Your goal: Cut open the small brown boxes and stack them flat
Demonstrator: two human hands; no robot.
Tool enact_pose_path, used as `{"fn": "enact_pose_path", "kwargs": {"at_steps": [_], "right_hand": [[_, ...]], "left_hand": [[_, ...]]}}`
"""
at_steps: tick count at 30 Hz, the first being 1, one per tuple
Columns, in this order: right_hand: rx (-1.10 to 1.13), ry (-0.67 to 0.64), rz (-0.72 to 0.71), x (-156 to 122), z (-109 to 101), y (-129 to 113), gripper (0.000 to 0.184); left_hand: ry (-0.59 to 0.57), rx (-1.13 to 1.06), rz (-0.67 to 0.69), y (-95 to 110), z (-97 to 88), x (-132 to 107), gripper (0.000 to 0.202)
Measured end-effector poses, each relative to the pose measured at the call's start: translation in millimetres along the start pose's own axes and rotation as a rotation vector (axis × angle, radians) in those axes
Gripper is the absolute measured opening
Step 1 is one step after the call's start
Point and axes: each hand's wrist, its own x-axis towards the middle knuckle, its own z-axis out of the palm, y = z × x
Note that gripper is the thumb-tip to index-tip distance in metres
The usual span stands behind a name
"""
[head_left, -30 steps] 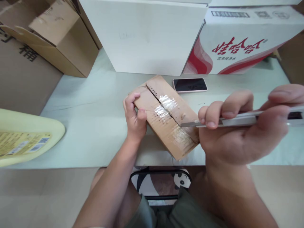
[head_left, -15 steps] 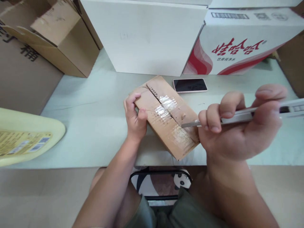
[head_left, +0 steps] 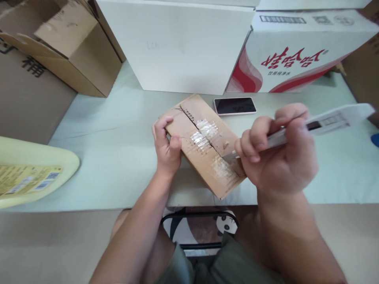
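Note:
A small brown cardboard box (head_left: 195, 154) lies at a slant near the table's front edge, with clear tape across its seam. My left hand (head_left: 166, 148) grips its left side, the thumb and a finger over the edge. In my right hand (head_left: 275, 154), the fingers are closed round a white utility knife (head_left: 328, 120). Its blade (head_left: 230, 156) points left and meets the seam in the lower right half of the box lid. Part of the knife's handle is hidden behind my fingers.
Behind the box lies a phone (head_left: 235, 105). White cartons (head_left: 189, 51) and a red-and-white carton (head_left: 293, 59) line the back. Brown cardboard boxes (head_left: 91, 59) stand at left, above a pale yellow bottle (head_left: 66, 159). A blue object (head_left: 375, 139) shows at the right edge.
My right hand has shifted left and the knife's handle has tilted, its far end now in view. The blade stays at the seam. My left hand keeps its hold on the box.

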Motion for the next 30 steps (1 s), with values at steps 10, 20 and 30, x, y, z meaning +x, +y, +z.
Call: {"fn": "enact_pose_path", "kwargs": {"at_steps": [10,20,30], "right_hand": [[0.079,-0.012,0.063,2.5,-17.1,-8.9,0.026],[0.136,-0.004,0.092,3.6,-15.7,-8.2,0.019],[-0.043,0.391,-0.037,-2.2,-30.2,-54.9,0.016]], "left_hand": [[0.001,0.020,-0.010,1.6,0.0,0.5,0.050],[0.000,-0.010,-0.010,-2.7,-0.8,-0.3,0.051],[0.198,-0.146,-0.226,-2.0,-13.8,11.8,0.050]]}}
